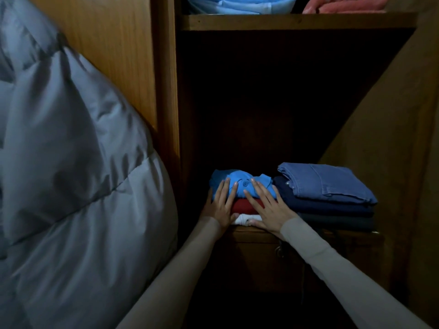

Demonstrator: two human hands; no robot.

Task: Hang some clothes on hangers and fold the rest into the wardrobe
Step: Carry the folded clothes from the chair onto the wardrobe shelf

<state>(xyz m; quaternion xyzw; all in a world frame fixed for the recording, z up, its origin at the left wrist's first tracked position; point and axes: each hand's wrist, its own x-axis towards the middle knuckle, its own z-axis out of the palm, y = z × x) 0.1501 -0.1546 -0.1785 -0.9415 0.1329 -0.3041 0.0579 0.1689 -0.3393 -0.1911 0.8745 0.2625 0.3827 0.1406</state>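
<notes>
The wardrobe (166, 91) was dim warm wood, and its open compartment ran back into near black, so the rear wall could not be made out. Up top, a shelf edge (297, 21) carried pale blue fabric (240, 4) and a pink towel (344, 4), both cut off by the frame. On the left a puffy grey quilted jacket (71, 162) filled the view, blurred and running out of frame, hiding whatever lay behind it.

Down on the lower shelf (249, 230), two stacks sat side by side, touching. The left stack: a bright blue polo shirt (240, 184) on top, collar and button showing, then a red garment (244, 206), then a white one (244, 219) at the bottom, only their front edges visible. The right stack: folded blue jeans (325, 184) over a navy piece (332, 206) and a darker grey-green one (337, 222), hard to identify in the shadow.

Both hands were on the left stack, fingers straight and spread. The left hand (221, 205) pressed its front left corner, fingertips on the polo. The right hand (266, 210) lay flat over the front, fingers reaching up to the collar, its thumb low by the white garment. Beige sleeves (332, 257) covered both arms to the wrist. Below the shelf, a drawer front with a small metal pull (280, 251) barely showed.
</notes>
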